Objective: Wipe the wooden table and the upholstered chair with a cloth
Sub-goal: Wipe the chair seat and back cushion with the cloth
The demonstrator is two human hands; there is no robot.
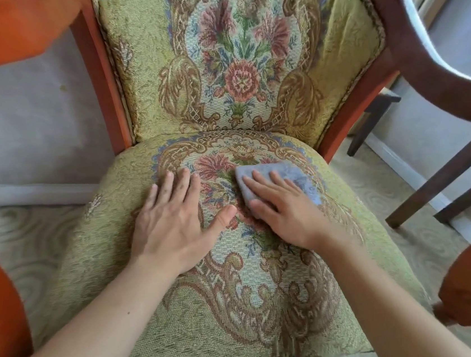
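Both hands lie flat on the chair seat (187, 330), fingers spread. The left hand (172, 223) is bare and just rests on the fabric. Right beside it, the right hand (282, 211) presses down on a small grey cloth (283, 174), which peeks out past the fingertips. So I think the seat is being wiped now. Past the hands, the chair back (243, 54) may still need a wipe. No bench shows here, so I cannot tell if it is done.
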